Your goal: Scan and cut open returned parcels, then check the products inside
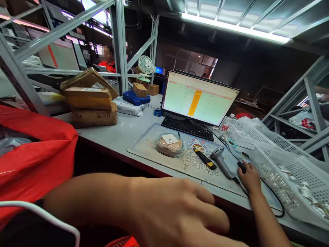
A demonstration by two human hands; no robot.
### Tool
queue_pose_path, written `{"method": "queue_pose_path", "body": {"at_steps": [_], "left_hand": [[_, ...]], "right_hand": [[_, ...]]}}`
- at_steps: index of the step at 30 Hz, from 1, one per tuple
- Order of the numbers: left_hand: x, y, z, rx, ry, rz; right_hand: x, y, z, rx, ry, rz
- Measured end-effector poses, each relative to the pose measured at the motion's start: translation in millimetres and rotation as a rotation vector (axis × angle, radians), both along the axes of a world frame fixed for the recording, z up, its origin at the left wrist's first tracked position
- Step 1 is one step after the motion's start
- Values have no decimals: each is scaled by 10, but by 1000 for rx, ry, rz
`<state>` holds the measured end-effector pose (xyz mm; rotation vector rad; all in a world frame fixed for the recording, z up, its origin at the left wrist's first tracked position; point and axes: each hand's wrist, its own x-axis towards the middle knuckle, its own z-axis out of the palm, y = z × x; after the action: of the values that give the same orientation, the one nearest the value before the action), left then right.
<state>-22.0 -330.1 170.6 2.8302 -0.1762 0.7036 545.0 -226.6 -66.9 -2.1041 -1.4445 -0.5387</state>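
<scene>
My left hand (177, 212) is large in the foreground, above the desk's front edge. Its back faces up and its fingers are slightly bent and apart; nothing shows in it, though the lower fingers are cut off by the frame. At the right of the desk, my right hand (250, 176) rests over a black computer mouse (242, 167). Just left of that hand lies a grey barcode scanner (223, 164). Beside the scanner is a black and yellow utility knife (205, 159). A round clear container (169, 151) with a paper note stands on the desk mat (144, 147).
Behind the mat are a black keyboard (187, 128) and a lit monitor (199, 97) showing a spreadsheet. White perforated baskets (276, 178) line the right side, the front one holding bottles. Cardboard boxes (94, 115) are stacked left, near a red bag (38, 147). Metal posts (120, 44) frame the desk.
</scene>
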Motion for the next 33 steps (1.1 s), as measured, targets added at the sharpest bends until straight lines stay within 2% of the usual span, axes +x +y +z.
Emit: {"method": "queue_pose_path", "body": {"at_steps": [1,3,5,6,8,9,10,12,15,18,21,26,33], "left_hand": [[-62,35,-49,-14,-64,18],[-194,218,-123,-44,-321,104],[-310,620,-170,-85,-626,247],[-354,912,-193,-108,-661,329],[-400,1632,-274,-182,-612,499],[-399,2024,-345,-273,-587,599],[-380,2408,-440,-364,-553,719],[-298,3080,-693,-423,-341,994],[-98,3722,-1122,-441,-228,1099],[117,4007,-1457,-430,-157,1138],[286,4144,-1646,-410,-103,1185],[381,4242,-1768,-367,-58,1212],[361,4183,-1876,-297,41,1194]], "right_hand": [[12,0,-7,-16,6,-21],[45,-5,-31,-53,16,-44],[75,-14,-60,-81,10,-50],[84,-19,-73,-87,1,-51],[86,-34,-86,-73,-17,-69],[79,-44,-85,-65,-26,-81],[67,-55,-79,-61,-33,-92],[36,-79,-60,-69,-40,-109],[4,-108,-40,-86,-39,-119],[15,-121,-54,-70,-51,-107],[36,-132,-77,-62,-66,-86],[44,-150,-76,-64,-69,-93],[146,-142,-126,-54,-85,-37]]}}
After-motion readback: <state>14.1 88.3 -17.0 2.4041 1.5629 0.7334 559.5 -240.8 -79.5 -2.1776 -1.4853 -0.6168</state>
